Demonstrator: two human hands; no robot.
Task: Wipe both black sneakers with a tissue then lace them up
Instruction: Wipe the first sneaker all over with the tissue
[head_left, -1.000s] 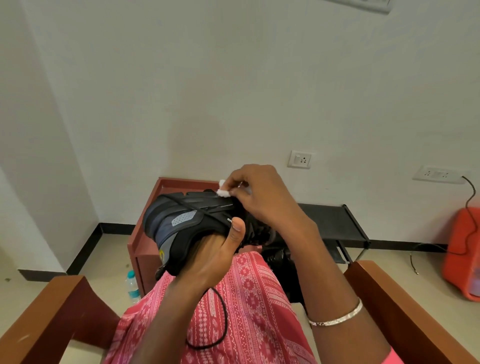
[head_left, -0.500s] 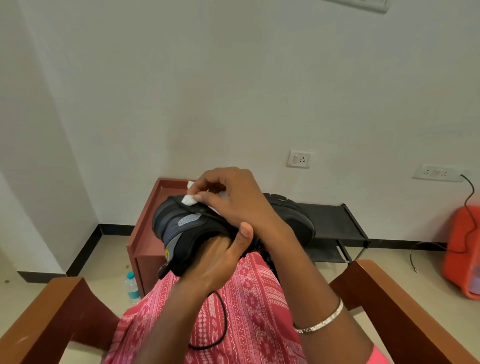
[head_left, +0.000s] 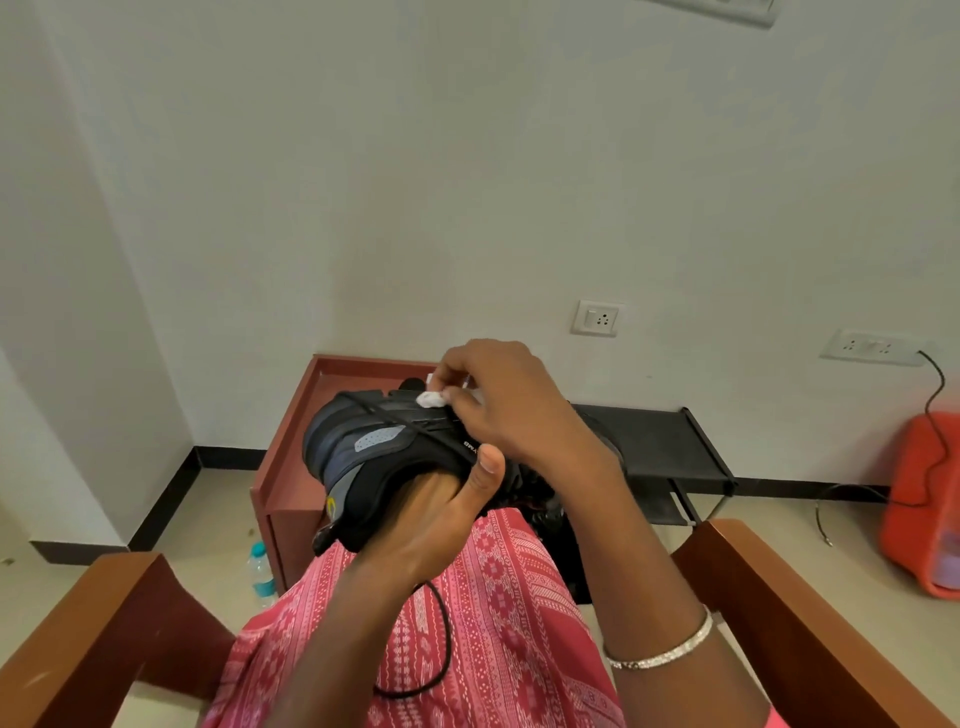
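Soft, even light fills your view, giving the pale wall (head_left: 467, 156) a grey-green cast. Shadows are faint and blurred at the edges. Wide-angle distortion splays the wooden armrests (head_left: 104, 623) outward at the lower corners. Your right hand (head_left: 519, 410) looks slightly soft.

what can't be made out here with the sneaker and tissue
Head view only:
- tissue: mostly covered by the right hand
- sneaker: far side hidden behind the right hand
- left hand: fingers hidden by the sneaker
- lace: ends hidden behind the left forearm
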